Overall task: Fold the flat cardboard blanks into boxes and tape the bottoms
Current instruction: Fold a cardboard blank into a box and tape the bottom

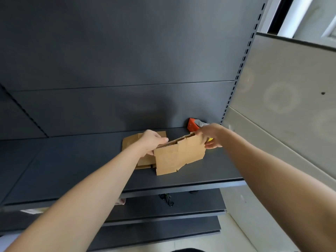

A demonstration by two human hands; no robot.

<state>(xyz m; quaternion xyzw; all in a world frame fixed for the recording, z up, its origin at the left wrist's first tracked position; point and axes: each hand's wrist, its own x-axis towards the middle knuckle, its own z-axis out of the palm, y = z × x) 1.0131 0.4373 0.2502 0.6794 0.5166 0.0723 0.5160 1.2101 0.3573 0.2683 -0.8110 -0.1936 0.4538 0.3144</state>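
Barely begun: we hold one cardboard blank [174, 155] upright over the shelf [72, 160], our left hand [151, 141] and right hand [211, 136] each with a pinching grip on its top edge. It looks unfolded and untaped; more blanks [130, 142] lie behind.

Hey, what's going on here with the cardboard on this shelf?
A person holds one cardboard blank upright over a dark shelf, the left hand gripping one top corner, the right hand pinching the other. It looks mostly flat, not yet a box. More blanks lie on the shelf behind it, and an orange object sits beyond the right hand.
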